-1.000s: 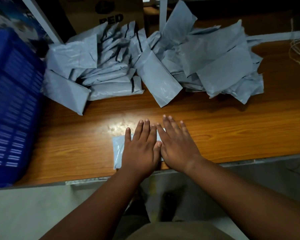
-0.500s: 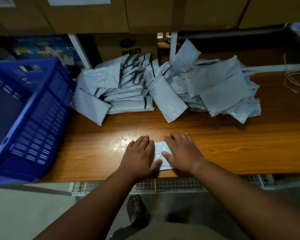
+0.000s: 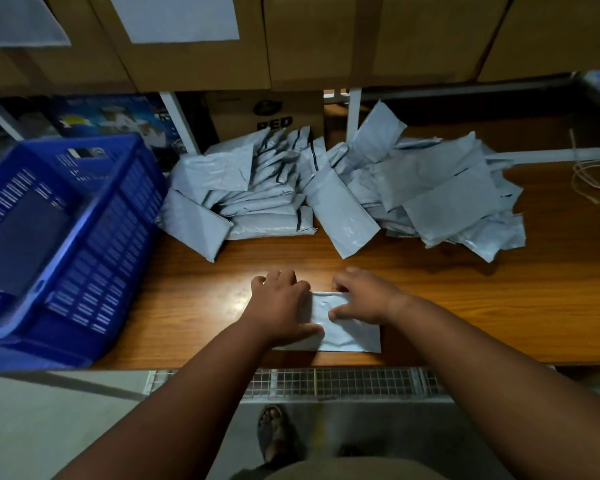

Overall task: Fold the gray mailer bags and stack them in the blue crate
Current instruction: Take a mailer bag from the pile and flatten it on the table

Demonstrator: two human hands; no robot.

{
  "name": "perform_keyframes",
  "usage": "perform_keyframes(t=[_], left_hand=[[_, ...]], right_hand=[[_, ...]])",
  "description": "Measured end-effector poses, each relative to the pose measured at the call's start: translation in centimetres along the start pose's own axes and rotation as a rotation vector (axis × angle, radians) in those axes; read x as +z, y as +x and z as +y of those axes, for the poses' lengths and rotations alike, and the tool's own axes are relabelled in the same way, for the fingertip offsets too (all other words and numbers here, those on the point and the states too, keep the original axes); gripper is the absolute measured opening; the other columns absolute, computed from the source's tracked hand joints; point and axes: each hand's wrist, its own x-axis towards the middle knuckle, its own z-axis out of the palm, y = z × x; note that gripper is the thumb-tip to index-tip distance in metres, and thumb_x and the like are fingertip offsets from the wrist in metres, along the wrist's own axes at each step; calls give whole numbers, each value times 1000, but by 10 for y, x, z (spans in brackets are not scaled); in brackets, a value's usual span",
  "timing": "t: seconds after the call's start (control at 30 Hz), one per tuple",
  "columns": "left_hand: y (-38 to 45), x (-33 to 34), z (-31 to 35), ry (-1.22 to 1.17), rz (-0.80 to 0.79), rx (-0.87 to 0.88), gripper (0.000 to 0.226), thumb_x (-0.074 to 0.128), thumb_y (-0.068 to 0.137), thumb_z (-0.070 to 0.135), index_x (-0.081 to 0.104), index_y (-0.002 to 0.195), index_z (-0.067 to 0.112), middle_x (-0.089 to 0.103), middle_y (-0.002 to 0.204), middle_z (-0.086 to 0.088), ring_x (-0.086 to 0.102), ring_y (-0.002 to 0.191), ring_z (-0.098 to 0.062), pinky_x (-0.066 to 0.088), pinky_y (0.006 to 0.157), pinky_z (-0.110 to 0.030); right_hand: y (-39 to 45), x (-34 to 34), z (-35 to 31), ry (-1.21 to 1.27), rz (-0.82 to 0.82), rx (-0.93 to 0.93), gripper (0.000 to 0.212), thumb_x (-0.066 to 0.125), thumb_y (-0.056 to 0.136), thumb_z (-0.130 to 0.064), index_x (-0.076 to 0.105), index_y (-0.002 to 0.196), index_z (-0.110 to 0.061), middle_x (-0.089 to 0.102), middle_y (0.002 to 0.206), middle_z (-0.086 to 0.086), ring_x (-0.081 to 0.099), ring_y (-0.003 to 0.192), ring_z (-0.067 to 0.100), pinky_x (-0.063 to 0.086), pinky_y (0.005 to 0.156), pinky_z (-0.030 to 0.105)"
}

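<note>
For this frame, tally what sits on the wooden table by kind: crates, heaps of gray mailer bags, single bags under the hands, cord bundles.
Blue crate: 1
Heaps of gray mailer bags: 2, a left heap and a right heap; bags within them are too overlapped to count
Mailer bag under the left hand and right hand: 1
Cord bundle: 1
Total: 5

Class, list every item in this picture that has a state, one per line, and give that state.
Folded mailer bag: flat on table, gripped by both hands.
Left hand: fingers curled on the bag.
Right hand: fingers curled on the bag.
Mailer bag pile: loose heap, untouched.
Blue crate: upright, contents unclear.
</note>
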Motion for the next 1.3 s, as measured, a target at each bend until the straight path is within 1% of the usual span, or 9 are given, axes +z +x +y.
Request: perform_keyframes(t=[0.17, 0.23, 0.37, 0.53, 0.63, 0.8, 1.0, 1.1, 1.3], left_hand=[[9, -33, 0, -111, -5, 49, 29, 76, 87, 51, 60, 99, 31, 57, 104, 5, 60, 99, -23, 45, 74, -35], [12, -49, 0, -128, -2, 46, 27, 77, 87, 46, 54, 91, 31, 64, 97, 4, 62, 92, -24, 41, 65, -34], [17, -81, -2, -181, 50, 18, 24, 79, 84, 48, 61, 90, 33, 66, 86, 9, 64, 84, -20, 50, 66, -34], [8, -124, -17, -121, 168, 6, 25, 73, 90, 49, 76, 102, 27, 74, 92, 0, 65, 85, -22, 54, 70, -37], [-4, -157, -43, -62, 198, -59, 24, 72, 93, 47, 73, 92, 23, 72, 89, 1, 64, 84, -21, 50, 69, -36], [-44, -216, -109, 4, 261, -187, 19, 69, 96, 43, 75, 96, 25, 70, 87, 4, 63, 80, -16, 52, 69, -35], [-93, -263, -226, 39, 337, -383, 18, 68, 97, 39, 72, 91, 23, 68, 86, 6, 64, 81, -16, 53, 68, -38], [-108, -273, -283, 8, 373, -441, 21, 70, 96, 37, 60, 79, 29, 62, 80, 7, 59, 76, -15, 40, 65, -33], [-118, -266, -398, -1, 399, -574, 15, 70, 89, 39, 67, 82, 26, 69, 83, -1, 57, 79, -25, 34, 63, -34]], right_hand=[[-5, -30, -8, -32, -40, -52, 21, 83, 88, -41, 73, 105, -35, 67, 104, -12, 62, 98, 12, 56, 90, 40], [-6, -47, -16, -113, -4, -105, 19, 79, 90, -41, 75, 108, -36, 63, 105, -14, 62, 101, 13, 54, 92, 40], [-11, -78, -36, -176, 154, -194, 13, 75, 93, -39, 71, 105, -39, 54, 103, -16, 58, 104, 13, 49, 88, 37], [-1, -107, -72, -241, 260, -306, 17, 73, 94, -45, 70, 108, -37, 63, 106, -12, 60, 103, 16, 51, 88, 41], [18, -126, -112, -291, 297, -407, 23, 70, 95, -52, 70, 113, -37, 65, 111, -11, 61, 107, 16, 49, 90, 40], [57, -152, -202, -303, 331, -587, 23, 67, 100, -46, 72, 119, -36, 68, 117, -9, 62, 112, 20, 51, 92, 42], [124, -174, -311, -351, 396, -699, 17, 63, 101, -46, 70, 114, -38, 65, 116, -11, 60, 115, 20, 39, 85, 39], [163, -178, -369, -358, 382, -737, 15, 65, 99, -46, 72, 111, -38, 67, 113, -11, 61, 112, 20, 47, 90, 43], [265, -157, -476, -388, 316, -765, 13, 62, 99, -43, 74, 103, -39, 66, 107, -11, 62, 104, 20, 47, 81, 39]])
